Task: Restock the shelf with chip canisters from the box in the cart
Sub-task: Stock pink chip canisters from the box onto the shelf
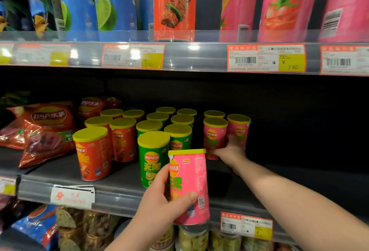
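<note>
My left hand [159, 200] grips a short pink chip canister [189, 182] with a yellow lid, held upright in front of the middle shelf's edge [119, 192]. My right hand [231, 151] reaches into that shelf and touches the pink canisters [214, 135] standing there, its fingers around the base of the front one and its thumb against the one to the right [239, 129]. Left of them stand green canisters [152, 157] and orange canisters [92, 153], several of each. The box and cart are out of view.
Orange chip bags [46, 127] lie at the shelf's left. The shelf space right of the pink canisters is dark and bare [299, 141]. Tall chip tubes [173, 3] fill the shelf above, with price tags [266, 59] on its rail. More snacks sit on the shelf below [89, 228].
</note>
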